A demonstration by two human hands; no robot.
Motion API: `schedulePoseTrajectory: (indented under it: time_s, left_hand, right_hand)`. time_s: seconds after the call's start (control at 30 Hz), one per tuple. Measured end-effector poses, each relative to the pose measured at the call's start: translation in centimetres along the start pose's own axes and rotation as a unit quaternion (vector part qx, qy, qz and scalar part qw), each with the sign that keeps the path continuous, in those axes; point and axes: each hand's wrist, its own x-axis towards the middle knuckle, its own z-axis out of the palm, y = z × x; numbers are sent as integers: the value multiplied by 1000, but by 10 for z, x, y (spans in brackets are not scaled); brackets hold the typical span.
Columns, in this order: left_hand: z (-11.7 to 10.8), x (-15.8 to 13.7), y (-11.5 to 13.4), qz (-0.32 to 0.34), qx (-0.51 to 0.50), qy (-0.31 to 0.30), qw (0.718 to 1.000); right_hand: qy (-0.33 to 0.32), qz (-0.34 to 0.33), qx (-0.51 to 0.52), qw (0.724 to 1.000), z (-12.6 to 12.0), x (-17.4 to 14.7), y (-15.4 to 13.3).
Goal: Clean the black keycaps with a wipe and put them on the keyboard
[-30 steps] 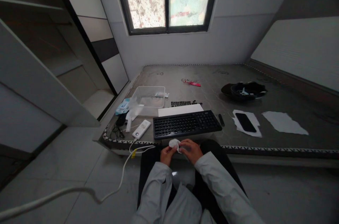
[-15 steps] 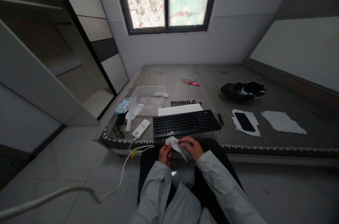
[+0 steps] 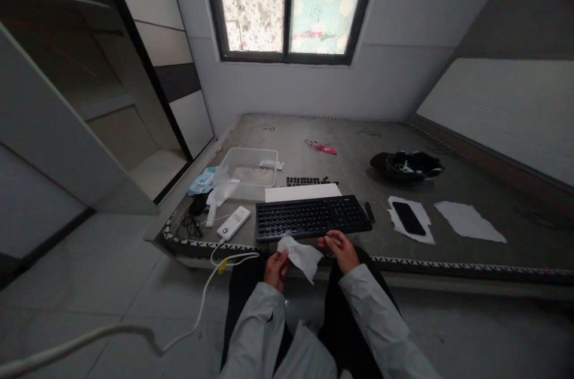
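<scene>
My left hand (image 3: 277, 270) pinches a white tissue (image 3: 301, 257) by its left side, and the tissue hangs open over my lap. Just to the right, my right hand (image 3: 341, 252) has its fingertips drawn together near the front edge of a black keyboard (image 3: 311, 216). What those fingers hold, if anything, is too small to make out. The keyboard lies on the mattress edge in front of both hands. Behind it are a white sheet (image 3: 302, 192) and a group of loose black keycaps (image 3: 305, 180).
Left of the keyboard are a white power bank (image 3: 234, 223) with a cable, a clear plastic box (image 3: 251, 179) and a blue packet (image 3: 202, 180). To the right lie a small black stick (image 3: 369, 212), a phone (image 3: 408, 218) on paper, another paper (image 3: 469, 220) and a black cap (image 3: 407, 167).
My right hand has moved away from the tissue to the right, towards the keyboard's front edge. The tissue, still in my left hand, has spread wider. The view has shifted slightly.
</scene>
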Motion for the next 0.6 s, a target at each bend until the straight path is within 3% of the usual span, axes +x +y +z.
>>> schedulePoseTrajectory:
  time_s: [0.13,0.23,0.33,0.47,0.6]
  left_hand:
    - [-1,0,1,-2,-9,-5,1000]
    - [-2,0,2,-4,-11,-7,1000]
    - [-2,-1,4,-3,-9,0,1000]
    - [-4,1,4,-7,-20,-1,1000]
    - [-7,5,2,-8,-15,-5,1000]
  right_hand:
    - [20,-27,-27,999,-14,18,-9]
    - [42,-88,-125,987,-27,43,-17]
    - [67,-137,-294,944,-37,77,-30]
    - [45,-138,-462,875,-41,121,-47]
    - [5,-125,-504,854,-33,154,-58]
